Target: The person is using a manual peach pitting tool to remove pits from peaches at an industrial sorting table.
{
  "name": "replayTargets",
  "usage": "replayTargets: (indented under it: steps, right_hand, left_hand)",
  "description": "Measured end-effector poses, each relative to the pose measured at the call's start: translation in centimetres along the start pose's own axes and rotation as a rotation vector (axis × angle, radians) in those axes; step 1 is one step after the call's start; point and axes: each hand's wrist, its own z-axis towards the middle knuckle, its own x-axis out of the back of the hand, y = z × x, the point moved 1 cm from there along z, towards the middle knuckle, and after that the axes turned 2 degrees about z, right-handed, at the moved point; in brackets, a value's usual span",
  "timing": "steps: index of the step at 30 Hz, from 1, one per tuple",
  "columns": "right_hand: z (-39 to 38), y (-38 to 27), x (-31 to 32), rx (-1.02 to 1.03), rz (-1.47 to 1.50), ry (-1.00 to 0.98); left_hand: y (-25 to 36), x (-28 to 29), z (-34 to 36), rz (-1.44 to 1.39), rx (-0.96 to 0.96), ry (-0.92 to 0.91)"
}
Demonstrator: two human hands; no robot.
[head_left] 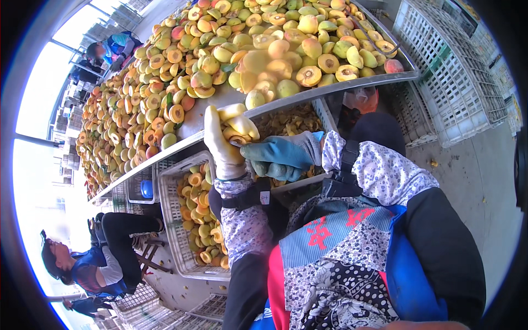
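My left hand [223, 144], in a pale yellow-white glove, is closed around a peach half [235, 137] with orange flesh showing at the cut. Close against it is my right hand [283, 158], in a blue-green coated glove, with its fingers curled shut. Whatever the right fingers grip, if anything, is hidden. Both hands are just off the near edge of a metal-rimmed table [190, 139], heaped with halved peaches [220, 54], several with stones still in them.
Below left, a white crate [171, 231] holds pitted peach halves. A bin [324, 116] of brownish scraps sits under the table edge, before my hands. White crates [440, 71] stand on the right. A seated person [99, 264] is at left; another person [115, 49] is beyond the table.
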Motion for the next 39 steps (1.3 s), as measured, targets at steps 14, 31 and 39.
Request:
replayTargets:
  steps: [14, 31, 39]
  right_hand:
    - [0.0, 2.8, 5.7, 0.305, -1.098, 0.902]
    - [-0.7, 1.6, 5.7, 0.571, -1.005, 0.981]
    - [0.9, -0.2, 4.0, 0.767, -0.846, 1.117]
  left_hand:
    - [8.6, 12.0, -3.2, 0.758, -0.008, 0.825]
    - [-2.9, 2.6, 10.6, 0.218, 0.219, 0.108]
    - [-1.4, 0.7, 3.7, -0.168, 0.168, -0.019]
